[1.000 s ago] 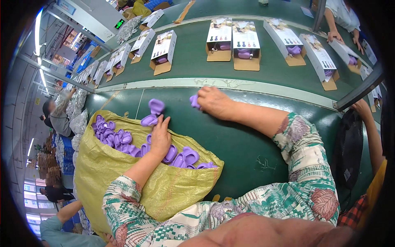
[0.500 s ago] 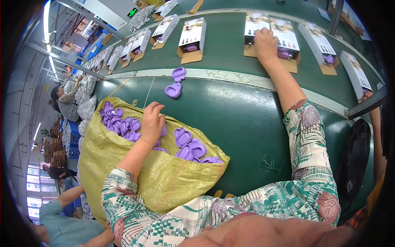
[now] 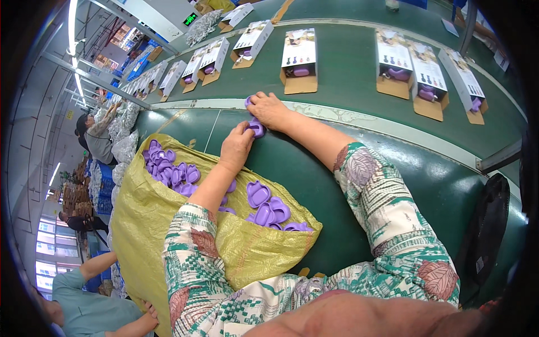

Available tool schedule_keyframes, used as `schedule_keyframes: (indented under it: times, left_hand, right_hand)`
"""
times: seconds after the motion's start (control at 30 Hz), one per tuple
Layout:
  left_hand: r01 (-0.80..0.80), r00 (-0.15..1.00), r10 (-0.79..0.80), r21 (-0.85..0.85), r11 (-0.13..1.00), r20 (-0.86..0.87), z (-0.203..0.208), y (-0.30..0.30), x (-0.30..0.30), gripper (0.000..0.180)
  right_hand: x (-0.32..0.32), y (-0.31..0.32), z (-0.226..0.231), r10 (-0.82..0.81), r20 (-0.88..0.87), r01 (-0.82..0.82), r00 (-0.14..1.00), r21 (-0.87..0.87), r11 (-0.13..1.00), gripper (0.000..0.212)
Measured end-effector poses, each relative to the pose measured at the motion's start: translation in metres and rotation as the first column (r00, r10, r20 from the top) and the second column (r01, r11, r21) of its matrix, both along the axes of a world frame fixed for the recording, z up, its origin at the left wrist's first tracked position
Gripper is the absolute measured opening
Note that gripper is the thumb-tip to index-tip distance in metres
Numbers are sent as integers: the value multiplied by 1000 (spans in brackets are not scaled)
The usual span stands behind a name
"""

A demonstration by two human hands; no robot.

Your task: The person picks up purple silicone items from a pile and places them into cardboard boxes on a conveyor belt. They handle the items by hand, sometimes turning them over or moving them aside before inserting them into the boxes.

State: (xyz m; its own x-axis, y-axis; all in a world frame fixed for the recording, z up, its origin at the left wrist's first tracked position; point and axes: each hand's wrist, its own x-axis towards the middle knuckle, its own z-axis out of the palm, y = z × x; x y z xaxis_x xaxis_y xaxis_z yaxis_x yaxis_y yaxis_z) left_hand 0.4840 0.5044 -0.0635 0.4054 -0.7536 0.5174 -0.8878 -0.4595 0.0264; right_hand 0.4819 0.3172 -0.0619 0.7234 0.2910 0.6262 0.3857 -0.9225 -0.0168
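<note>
Two small purple hollow pieces lie near the table's far edge. My left hand (image 3: 237,147) has its thumb and fingers closed on the nearer purple piece (image 3: 257,128). Just beyond it, my right hand (image 3: 271,112) has its fingers closed on the farther purple piece (image 3: 248,102), which it mostly hides. Below my left forearm, a yellow-green woven sack (image 3: 151,236) lies with its mouth spread wide. Several more purple pieces (image 3: 259,194) of the same sort fill its opening.
Beyond a pale rail (image 3: 337,115), a green conveyor belt (image 3: 342,78) carries open-ended cartons (image 3: 300,53) with purple items inside. A black bag (image 3: 487,224) lies at the right. At the lower left sits a person in a light blue-green top (image 3: 92,297).
My right hand has left the cartons and come back left to the farther purple piece. My left hand has moved from the sack to the nearer one. The cartons have shifted right.
</note>
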Motion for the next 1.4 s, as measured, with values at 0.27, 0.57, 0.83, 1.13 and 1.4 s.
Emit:
schedule_keyframes:
  times: [0.27, 0.57, 0.83, 1.13, 1.4]
  left_hand:
    - [-149, 975, 132, -84, 985, -180, 7, 33, 9, 14]
    - [66, 988, -61, 32, 997, -144, 16, -13, -3, 13]
    - [75, 993, -67, 73, 995, -101, 40, -55, 1, 11]
    - [-38, 998, 28, 165, 986, 62, 83, -187, 78, 10]
    - [-97, 991, 79, 169, 981, 111, 78, -280, 98, 18]
  right_hand:
    - [-58, -28, 0, 17, -45, -18, 999, -7, 1000, 17]
    - [-165, -96, 31, -11, -185, -7, 983, -100, 995, 20]
    - [-150, -157, 47, -351, 60, 350, 935, 25, 936, 13]
    - [-150, -182, 51, -570, 309, 610, 762, -45, 791, 12]
    - [-151, -84, 27, -110, 165, 130, 980, -113, 985, 10]
